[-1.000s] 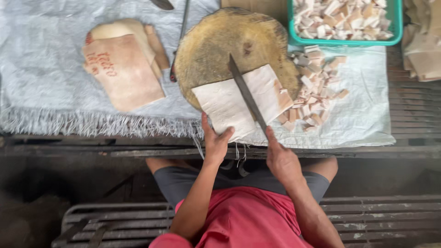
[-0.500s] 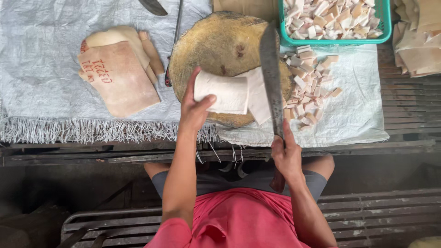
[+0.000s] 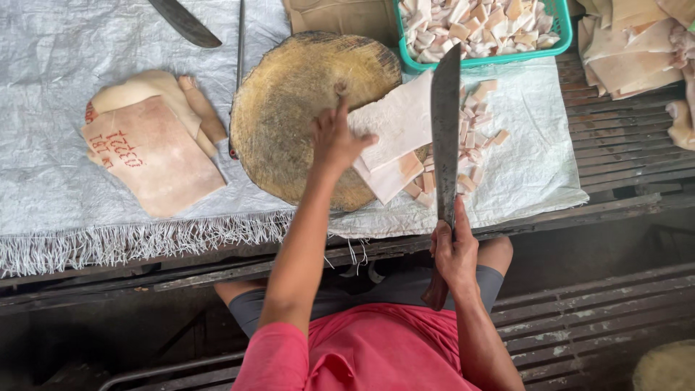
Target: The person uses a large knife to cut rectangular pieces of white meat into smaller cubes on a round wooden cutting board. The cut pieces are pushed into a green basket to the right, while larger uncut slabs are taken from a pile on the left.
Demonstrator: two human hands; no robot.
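Gripping cleaver, right hand; left hand spread on slab; basket holds chunks.

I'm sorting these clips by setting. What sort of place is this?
Probably a market butcher's stall or meat-prep bench: a round wooden chopping block on a slatted bench, a cleaver in the right hand, and a green basket of cut pieces.

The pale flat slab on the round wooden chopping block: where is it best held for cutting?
Probably press the pale flat slab from above at its left end, where the left hand rests, since the long steel cleaver stands over its right edge.
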